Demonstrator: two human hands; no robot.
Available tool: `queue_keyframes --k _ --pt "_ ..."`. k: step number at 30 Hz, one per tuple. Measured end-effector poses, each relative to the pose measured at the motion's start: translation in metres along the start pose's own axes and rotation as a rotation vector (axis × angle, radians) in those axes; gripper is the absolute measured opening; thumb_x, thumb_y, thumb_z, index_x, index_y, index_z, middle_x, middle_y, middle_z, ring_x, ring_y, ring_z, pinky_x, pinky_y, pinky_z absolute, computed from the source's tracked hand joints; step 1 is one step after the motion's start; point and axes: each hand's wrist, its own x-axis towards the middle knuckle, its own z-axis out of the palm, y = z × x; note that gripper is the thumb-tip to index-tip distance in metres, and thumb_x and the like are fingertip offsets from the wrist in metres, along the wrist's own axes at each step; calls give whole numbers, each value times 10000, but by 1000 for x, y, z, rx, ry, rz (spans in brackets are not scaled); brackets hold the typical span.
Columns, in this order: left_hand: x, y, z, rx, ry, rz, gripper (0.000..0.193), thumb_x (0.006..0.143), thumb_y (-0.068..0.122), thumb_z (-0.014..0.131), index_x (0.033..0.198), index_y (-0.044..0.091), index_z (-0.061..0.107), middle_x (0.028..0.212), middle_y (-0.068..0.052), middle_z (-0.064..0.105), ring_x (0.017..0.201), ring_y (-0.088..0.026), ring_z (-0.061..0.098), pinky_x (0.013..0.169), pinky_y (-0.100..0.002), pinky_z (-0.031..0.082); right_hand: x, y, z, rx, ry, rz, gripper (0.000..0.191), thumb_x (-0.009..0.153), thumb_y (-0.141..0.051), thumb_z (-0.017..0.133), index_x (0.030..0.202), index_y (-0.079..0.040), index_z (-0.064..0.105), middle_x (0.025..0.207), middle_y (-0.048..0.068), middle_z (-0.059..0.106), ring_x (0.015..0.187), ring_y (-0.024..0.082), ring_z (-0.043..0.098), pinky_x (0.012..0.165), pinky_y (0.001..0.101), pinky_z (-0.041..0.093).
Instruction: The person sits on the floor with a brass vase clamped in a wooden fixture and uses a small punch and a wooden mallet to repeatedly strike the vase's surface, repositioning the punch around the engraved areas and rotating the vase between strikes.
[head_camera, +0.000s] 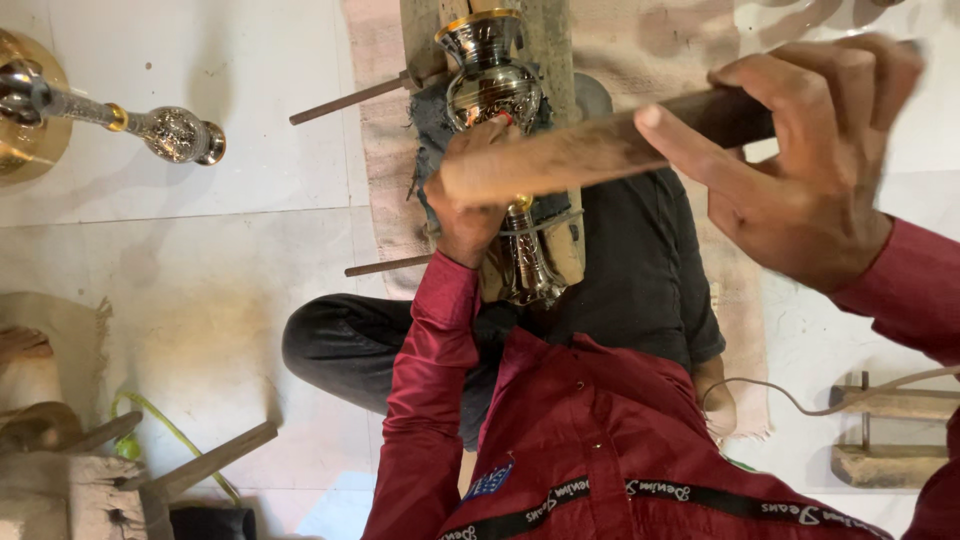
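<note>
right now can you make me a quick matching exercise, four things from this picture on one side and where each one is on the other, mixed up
Things:
1. wooden stick
2. silver vase-shaped piece
3. second silver piece
4. wooden frame

Places:
A. on the floor at far right, a cord running to it
B. gripped in the right hand
C. top left, lying on its side
D. on the wooden block, held by the left hand

Pairs: 1-B, 2-D, 3-C, 4-A

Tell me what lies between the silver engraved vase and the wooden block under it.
A frayed blue-grey cloth pad lies between the vase and wooden block, seen in the head view.
</note>
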Motion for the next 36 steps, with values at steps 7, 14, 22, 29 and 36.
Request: queue_keyframes --k 7,14,22,29,36 --pt "0 5 -6 247 -84 -51 255 936 42 768 1180 105 727 1136 -92 740 912 -184 778 728 -292 648 -7 4 10 -158 16 -61 478 878 -110 783 1296 -336 730 1124 71 606 1062 277 543 967 470 332" --pt "4 1 -7 200 -75 2 293 955 40 777 1228 82 680 1132 -110 720 873 -197 770 642 -270 640 -25 6 19 1 31 -11 510 958 -30 765 1398 -281 712 1194 129 613 1104 329 541 972 506 331" --pt "3 5 -15 156 -77 47 246 927 33 744 1163 80 691 1148 -119 722 935 -255 779 748 -319 652 -31 1 30 130 93 66 467 957 17 716 1348 -236 691 1113 149 657 1046 331 580 934 522 362" --pt "10 -8 -8 -206 188 120 291 1077 -25 601 1296 161 561 1188 -165 725 1014 -252 799 786 -314 738 -61 -15 60 32 -42 287 506 1054 12 674 1513 -200 655 1159 100 618 988 248 535 928 419 379" --pt "4 6 -45 -478 -9 -411 319 1027 -5 727 1307 86 603 1161 -106 697 1046 -197 739 893 -301 665 -80 -46 101 543 -29 557 629 954 39 722 1549 -92 563 1204 191 611 1089 329 570 972 431 454"
